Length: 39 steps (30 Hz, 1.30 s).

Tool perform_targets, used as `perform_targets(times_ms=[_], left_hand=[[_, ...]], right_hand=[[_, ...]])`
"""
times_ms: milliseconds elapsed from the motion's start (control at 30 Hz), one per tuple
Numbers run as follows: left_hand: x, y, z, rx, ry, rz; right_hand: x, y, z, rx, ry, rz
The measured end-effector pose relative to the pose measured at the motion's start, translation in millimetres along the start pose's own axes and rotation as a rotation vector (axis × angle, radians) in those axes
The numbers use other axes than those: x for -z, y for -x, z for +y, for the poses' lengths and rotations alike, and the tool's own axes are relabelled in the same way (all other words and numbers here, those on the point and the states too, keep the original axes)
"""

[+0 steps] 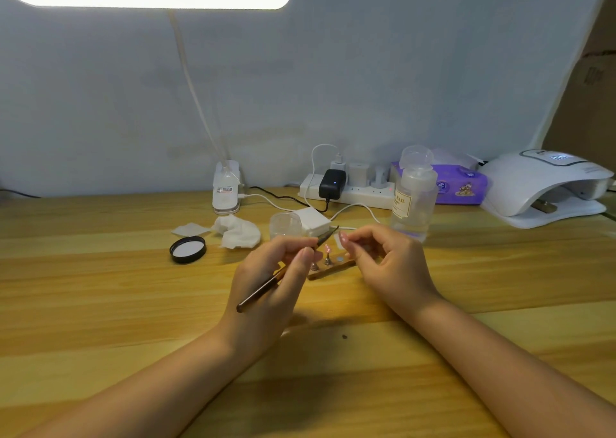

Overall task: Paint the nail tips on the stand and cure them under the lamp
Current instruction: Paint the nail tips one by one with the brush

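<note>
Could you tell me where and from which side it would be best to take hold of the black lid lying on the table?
Grip the black lid by its rim, from above, with fingers on opposite edges. It lies flat with its open side up, apart from the tissue to its right, so the low round wall is the only part that offers a hold.

Between us and the stand (pixel 333 268) the bench (pixel 133 337) lies bare but for our 2 forearms. Behind the stand we meet a tight cluster: a small clear jar (pixel 285 225), a white pad stack (pixel 312 221) and a tall bottle (pixel 413 197), with cables trailing between them. To the left, a black lid (pixel 187 249) and crumpled wipes (pixel 237 231) sit apart. The curing lamp (pixel 546 187) stands far right, its mouth facing left, reachable along the open bench right of the bottle.
</note>
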<state>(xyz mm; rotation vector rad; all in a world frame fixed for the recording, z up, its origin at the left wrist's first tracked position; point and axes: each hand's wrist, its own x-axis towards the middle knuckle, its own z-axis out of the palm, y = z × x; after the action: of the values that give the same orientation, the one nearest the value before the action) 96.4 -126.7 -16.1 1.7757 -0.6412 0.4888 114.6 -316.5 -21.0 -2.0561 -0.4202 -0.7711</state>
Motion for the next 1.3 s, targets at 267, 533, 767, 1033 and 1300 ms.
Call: perform_targets(times_ms=[267, 533, 767, 1033, 1300], left_hand=[[2.6, 1.4, 5.9, 0.001, 0.144, -0.067], [2.1, -2.1, -5.5, 0.096, 0.176, -0.019], [1.4, -0.5, -5.9, 0.081, 0.163, 0.005], [3.9, 0.6, 0.6, -0.007, 0.08, -0.083], [3.9, 0.8, -3.5, 0.042, 0.135, 0.008]], right_hand=[[0.8, 0.4, 0.0, -0.064, -0.077, -0.015], [-0.4, 0.7, -0.9, -0.084, -0.105, -0.054], [0.1, 1.0, -1.9, -0.093, -0.123, -0.043], [1.3, 1.1, -2.0, -0.081, -0.116, -0.03], [4.6, -2.7, 0.5, -0.138, -0.139, 0.123]])
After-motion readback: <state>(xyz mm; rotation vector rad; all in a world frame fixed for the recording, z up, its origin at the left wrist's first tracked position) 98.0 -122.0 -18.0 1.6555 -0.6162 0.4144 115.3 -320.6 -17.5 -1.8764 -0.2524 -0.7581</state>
